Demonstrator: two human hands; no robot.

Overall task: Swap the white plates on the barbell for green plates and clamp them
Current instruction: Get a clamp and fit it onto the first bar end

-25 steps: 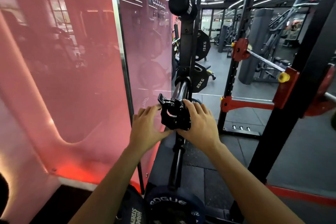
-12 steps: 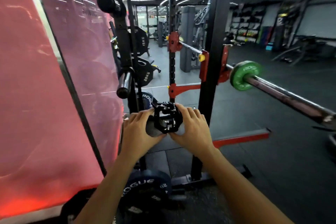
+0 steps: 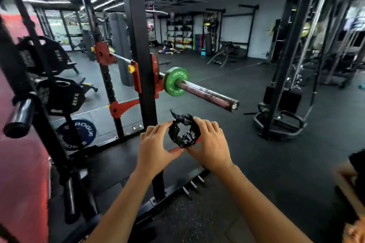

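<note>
A black barbell clamp (image 3: 184, 131) with its lever sticking up is held between both hands in front of me. My left hand (image 3: 156, 149) grips its left side with fingers curled round the ring. My right hand (image 3: 209, 144) grips its right side. Above and behind them, a small green plate (image 3: 171, 84) sits on the barbell sleeve (image 3: 207, 94), pushed against the red rack hook. The sleeve's bare end points toward me and to the right. No white plate shows.
The black upright of the squat rack (image 3: 138, 45) stands just left of the green plate. Black plates (image 3: 59, 96) hang on storage pegs at left, with a blue Rogue plate (image 3: 79, 134) below. Another black rack (image 3: 282, 85) stands at right.
The view has swung right from the storage peg to the barbell. Both hands carried the clamp off the peg and toward the green plate's sleeve, which is now closer.
</note>
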